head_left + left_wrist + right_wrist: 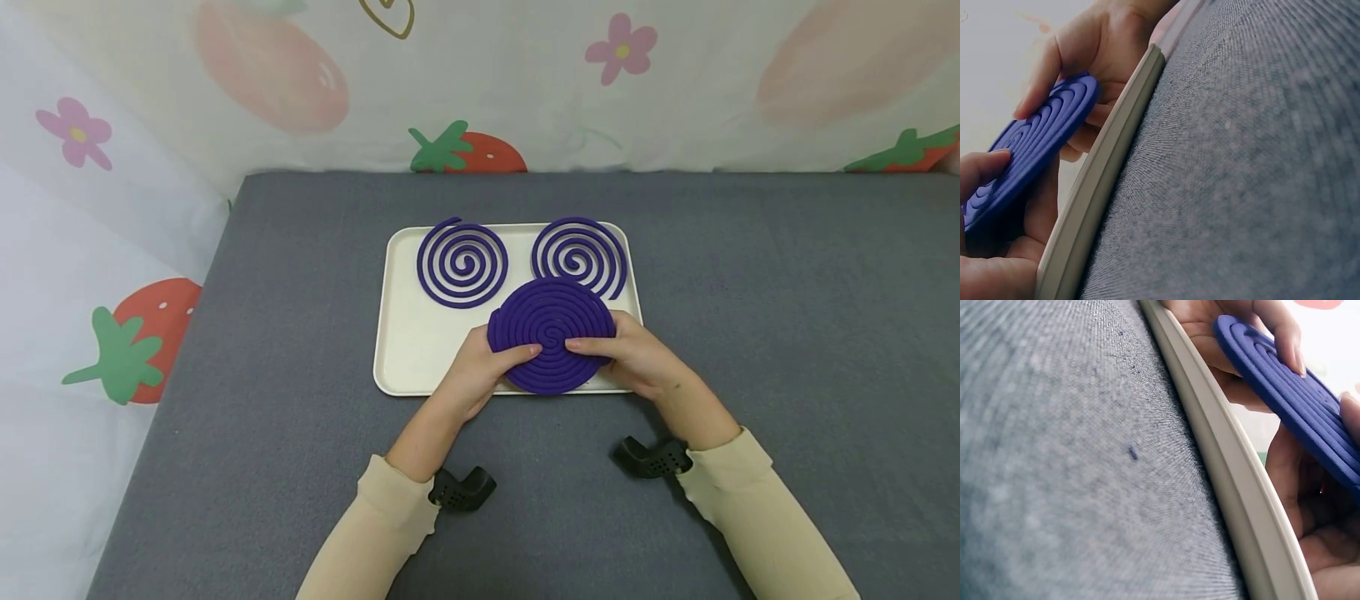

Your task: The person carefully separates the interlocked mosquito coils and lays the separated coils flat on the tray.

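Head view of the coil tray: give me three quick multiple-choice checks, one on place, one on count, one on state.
1. Where do the two single spiral coils lie?
A. far half of the tray
B. on the grey cloth
C. under the hands

2. How many purple coil pieces are in view?
A. two
B. three
C. five

3. How is the dense coil disc held?
A. lying untouched
B. by one hand
C. by both hands

A: left spiral and right spiral sit at the tray's far end.
B: two spirals plus the disc.
C: left hand and right hand grip it, lifted above the tray.
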The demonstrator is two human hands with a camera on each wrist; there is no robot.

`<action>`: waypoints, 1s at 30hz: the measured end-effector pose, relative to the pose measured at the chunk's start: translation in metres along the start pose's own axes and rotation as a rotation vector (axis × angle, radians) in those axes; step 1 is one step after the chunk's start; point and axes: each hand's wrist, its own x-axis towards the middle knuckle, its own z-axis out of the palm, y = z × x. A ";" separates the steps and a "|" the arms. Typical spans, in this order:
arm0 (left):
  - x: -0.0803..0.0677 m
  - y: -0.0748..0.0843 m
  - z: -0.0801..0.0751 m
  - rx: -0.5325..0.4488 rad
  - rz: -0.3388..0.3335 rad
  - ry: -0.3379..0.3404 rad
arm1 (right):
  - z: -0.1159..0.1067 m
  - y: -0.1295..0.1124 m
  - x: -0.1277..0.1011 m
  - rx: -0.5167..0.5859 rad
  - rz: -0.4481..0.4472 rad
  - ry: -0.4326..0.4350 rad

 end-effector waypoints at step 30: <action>0.000 -0.001 -0.001 -0.002 -0.016 -0.034 | 0.007 0.001 0.002 -0.096 -0.004 0.170</action>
